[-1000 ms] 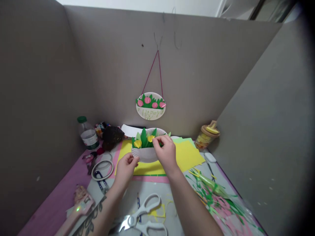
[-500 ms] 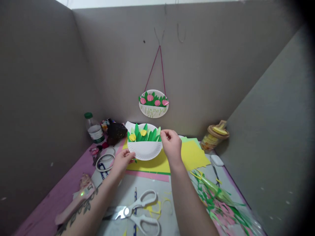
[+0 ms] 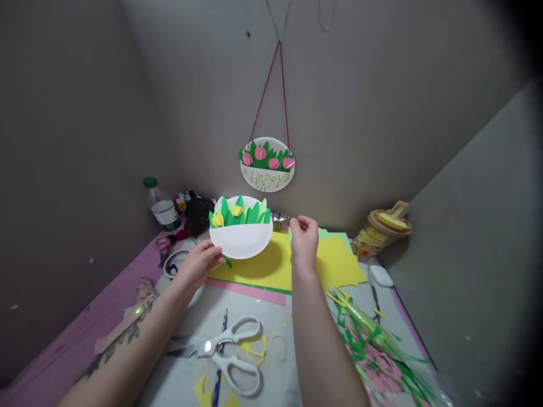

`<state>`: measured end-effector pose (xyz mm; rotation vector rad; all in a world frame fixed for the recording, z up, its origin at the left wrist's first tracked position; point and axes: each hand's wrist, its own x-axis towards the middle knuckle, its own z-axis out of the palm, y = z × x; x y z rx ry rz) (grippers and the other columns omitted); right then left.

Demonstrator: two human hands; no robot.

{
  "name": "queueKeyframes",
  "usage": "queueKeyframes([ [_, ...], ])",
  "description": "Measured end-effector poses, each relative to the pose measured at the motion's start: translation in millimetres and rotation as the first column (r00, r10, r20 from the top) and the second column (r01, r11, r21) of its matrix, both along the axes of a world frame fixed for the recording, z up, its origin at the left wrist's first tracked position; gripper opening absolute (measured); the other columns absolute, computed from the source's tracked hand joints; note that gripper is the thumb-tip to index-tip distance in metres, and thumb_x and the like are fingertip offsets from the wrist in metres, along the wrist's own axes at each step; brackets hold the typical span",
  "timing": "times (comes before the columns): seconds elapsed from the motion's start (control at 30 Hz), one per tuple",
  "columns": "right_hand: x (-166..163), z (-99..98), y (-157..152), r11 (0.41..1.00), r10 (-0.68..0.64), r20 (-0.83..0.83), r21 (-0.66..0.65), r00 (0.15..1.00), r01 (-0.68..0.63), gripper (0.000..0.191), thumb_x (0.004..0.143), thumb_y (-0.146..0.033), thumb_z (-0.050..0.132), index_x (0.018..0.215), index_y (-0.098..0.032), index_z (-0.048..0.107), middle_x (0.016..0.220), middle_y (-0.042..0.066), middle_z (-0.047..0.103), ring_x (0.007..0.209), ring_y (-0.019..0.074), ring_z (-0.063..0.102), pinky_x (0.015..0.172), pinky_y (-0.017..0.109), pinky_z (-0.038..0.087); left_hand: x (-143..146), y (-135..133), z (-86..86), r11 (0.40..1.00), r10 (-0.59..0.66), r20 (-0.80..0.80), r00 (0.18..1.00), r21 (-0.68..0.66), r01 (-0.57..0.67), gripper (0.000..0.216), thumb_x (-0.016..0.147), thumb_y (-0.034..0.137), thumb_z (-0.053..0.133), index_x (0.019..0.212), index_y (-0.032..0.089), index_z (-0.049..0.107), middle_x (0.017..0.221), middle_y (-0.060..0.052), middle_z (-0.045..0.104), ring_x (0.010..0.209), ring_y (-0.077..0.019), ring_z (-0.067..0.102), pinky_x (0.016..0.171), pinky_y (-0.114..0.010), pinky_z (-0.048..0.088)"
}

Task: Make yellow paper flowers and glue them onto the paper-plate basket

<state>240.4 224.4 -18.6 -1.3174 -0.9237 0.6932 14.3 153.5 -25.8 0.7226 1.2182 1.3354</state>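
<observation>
My left hand [image 3: 198,264] grips the lower left rim of a white paper plate basket [image 3: 241,233] and holds it upright above the yellow paper. Green paper leaves and two yellow paper flowers [image 3: 236,211] stick out of its top. To the right of the plate, apart from it, my right hand [image 3: 304,243] has its fingers pinched together; whether anything is in them I cannot make out. A finished paper plate basket with pink flowers [image 3: 267,164] hangs by a red string on the back wall.
Yellow and green paper sheets [image 3: 335,265] lie on the table. White scissors [image 3: 231,353] and a pencil lie near me. Paper scraps [image 3: 377,345] are at the right, a plastic bottle [image 3: 160,204] and tape rolls [image 3: 176,263] at the left, a jar [image 3: 382,229] at back right.
My left hand has lifted the plate basket and turned it upright to face me. My right hand has let go of the leaves and moved to the right.
</observation>
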Motion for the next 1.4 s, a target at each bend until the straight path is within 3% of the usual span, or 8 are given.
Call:
queueKeyframes([
  [0.23,-22.4,16.6,-30.2,0.922,0.369,0.089,-0.156,0.925,-0.353,0.038,0.071,-0.042,0.056,0.1,-0.017,0.053,0.09,0.006,0.062,0.078,0.0176,0.06,0.06,0.025,0.044,-10.1,-8.2,30.5,0.975,0.132,0.097,0.986,0.167,-0.147,0.026,0.054,0.02,0.074,0.074,0.013,0.06,0.072,0.001,0.061,0.059,-0.0065,0.055,0.058,-0.018,0.046],
  [0.4,-68.4,-7.1,-48.8,0.754,0.655,0.509,-0.394,0.558,-0.525,0.021,0.073,-0.033,0.057,0.084,-0.016,0.064,0.083,0.006,0.064,0.075,0.0185,0.058,0.069,0.028,0.042,-16.4,-24.8,53.4,0.888,0.219,-0.079,0.973,0.429,-0.165,0.025,0.066,0.031,0.068,0.085,0.015,0.061,0.077,-0.001,0.06,0.067,-0.0105,0.056,0.064,-0.022,0.047],
  [0.63,-99.4,-48.1,-50.3,0.726,0.623,0.775,-0.524,0.105,-0.445,0.038,0.07,-0.029,0.062,0.107,-0.019,0.06,0.106,0.012,0.055,0.1,0.0264,0.047,0.081,0.034,0.037,4.0,-13.6,9.3,0.956,0.199,0.112,0.974,0.196,-0.218,0.023,0.067,0.032,0.065,0.081,0.017,0.055,0.075,0.0,0.058,0.069,-0.0113,0.056,0.064,-0.022,0.044],
  [0.73,-98.7,-45.8,-51.2,0.721,0.598,0.801,-0.52,0.032,-0.457,0.029,0.072,-0.025,0.059,0.1,-0.018,0.064,0.1,0.013,0.058,0.096,0.0274,0.049,0.083,0.036,0.036,6.4,-1.2,-2.3,0.971,0.181,0.197,0.963,0.117,-0.206,0.033,0.064,0.032,0.069,0.09,0.017,0.055,0.088,-0.005,0.061,0.075,-0.012,0.057,0.062,-0.021,0.043],
  [0.87,-89.1,-40.9,-41.4,0.681,0.658,0.725,-0.46,0.202,-0.569,0.023,0.074,-0.021,0.054,0.094,-0.018,0.064,0.095,0.01,0.063,0.093,0.0243,0.054,0.083,0.033,0.038,4.6,9.3,-1.8,0.977,0.18,0.256,0.95,0.065,-0.203,0.033,0.059,0.03,0.072,0.085,0.016,0.056,0.09,-0.005,0.061,0.072,-0.011,0.056,0.058,-0.019,0.041],
  [1.07,-50.9,-3.2,-22.6,0.873,0.482,0.204,-0.192,0.852,-0.448,0.035,0.085,-0.042,0.037,0.099,-0.016,0.057,0.091,0.009,0.065,0.076,0.0181,0.061,0.058,0.026,0.043,3.5,9.8,-1.1,0.975,0.195,0.278,0.941,0.046,-0.216,0.032,0.052,0.025,0.071,0.078,0.016,0.055,0.081,0.0,0.06,0.065,-0.009,0.056,0.049,-0.017,0.034],
  [1.2,-27.5,23.9,-29.5,0.894,0.448,0.13,-0.045,0.884,-0.446,0.038,0.077,-0.045,0.051,0.103,-0.017,0.054,0.089,0.006,0.065,0.073,0.0154,0.059,0.054,0.022,0.041,11.9,2.2,-0.5,0.993,0.116,0.137,0.984,0.019,-0.119,0.029,0.056,0.026,0.069,0.08,0.018,0.055,0.076,0.001,0.061,0.066,-0.0102,0.057,0.051,-0.018,0.035],
  [1.4,10.1,30.4,-32.9,0.902,0.431,0.155,-0.112,0.889,-0.417,0.022,0.067,-0.034,0.059,0.079,-0.017,0.054,0.061,-0.001,0.058,0.055,0.0114,0.052,0.05,0.021,0.038,26.1,-5.3,-9.6,0.991,-0.015,-0.094,0.995,0.129,0.027,0.03,0.061,0.034,0.068,0.082,0.017,0.055,0.075,-0.001,0.061,0.071,-0.014,0.06,0.058,-0.022,0.042],
])
